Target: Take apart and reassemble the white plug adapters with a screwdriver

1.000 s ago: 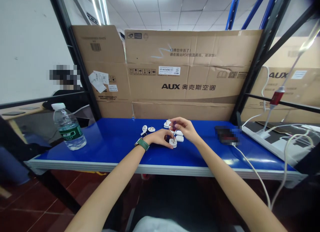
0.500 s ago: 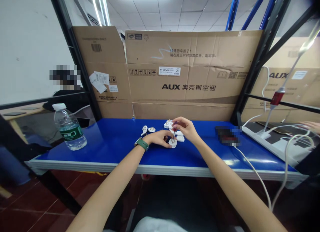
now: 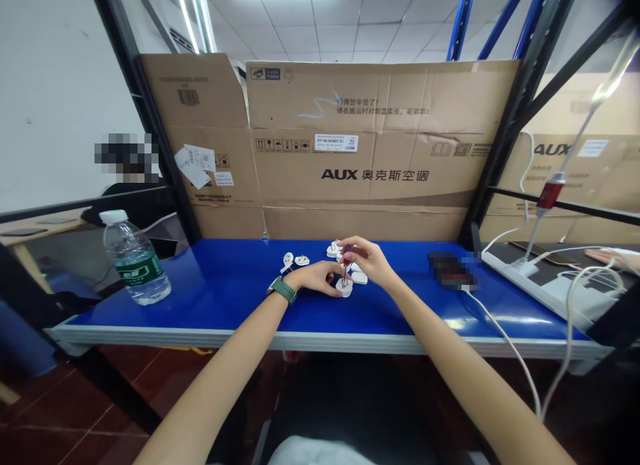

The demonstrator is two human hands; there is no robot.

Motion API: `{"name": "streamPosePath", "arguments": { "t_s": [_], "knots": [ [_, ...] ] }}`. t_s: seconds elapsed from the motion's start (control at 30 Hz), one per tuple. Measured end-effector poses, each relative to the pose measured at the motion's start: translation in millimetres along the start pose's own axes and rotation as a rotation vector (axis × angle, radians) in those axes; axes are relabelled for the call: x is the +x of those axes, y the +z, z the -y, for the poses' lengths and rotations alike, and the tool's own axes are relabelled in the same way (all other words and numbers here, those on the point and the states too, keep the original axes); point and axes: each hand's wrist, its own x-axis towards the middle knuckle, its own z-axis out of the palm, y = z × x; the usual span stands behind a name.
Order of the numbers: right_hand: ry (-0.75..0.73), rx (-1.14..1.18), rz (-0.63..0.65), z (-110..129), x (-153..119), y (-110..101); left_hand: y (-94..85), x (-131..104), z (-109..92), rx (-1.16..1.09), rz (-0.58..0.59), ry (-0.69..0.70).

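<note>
My right hand point(image 3: 371, 259) grips the red handle of a small screwdriver point(image 3: 347, 257), with fingers and thumb closed round it. The screwdriver stands nearly upright, its thin shaft reaching down to a small white plug part point(image 3: 344, 289) on the blue tabletop. My left hand point(image 3: 320, 277) wears a green-strapped watch point(image 3: 284, 289) at the wrist and pinches the plug part from its left side. Fine detail inside the plug part is too small to make out. White covers point(image 3: 359, 277) lie just right of it, partly behind my right hand.
Behind my hands lie more white plug parts point(image 3: 333, 249), and further pieces with metal bits point(image 3: 302, 259) to the left. A water bottle point(image 3: 137, 261) stands at the left, a cabled dark device point(image 3: 453, 270) at the right. Cardboard point(image 3: 380, 151) walls the back. Someone sits at far left.
The view has shifted slightly. My right hand's fingers have turned a little round the screwdriver handle; my left hand keeps its place at the plug part.
</note>
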Motion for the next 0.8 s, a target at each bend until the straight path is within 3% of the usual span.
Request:
{"name": "streamPosePath", "arguments": {
  "t_s": [0.43,0.8],
  "knots": [
    [-0.047,-0.033,-0.001,1.4,1.2,0.2,0.8,0.1,-0.3,0.001,-0.006,-0.004],
    [0.155,0.008,-0.036,0.2,-0.4,-2.9,-0.4,-0.2,-1.7,-0.001,0.005,-0.017]
  ]
}}
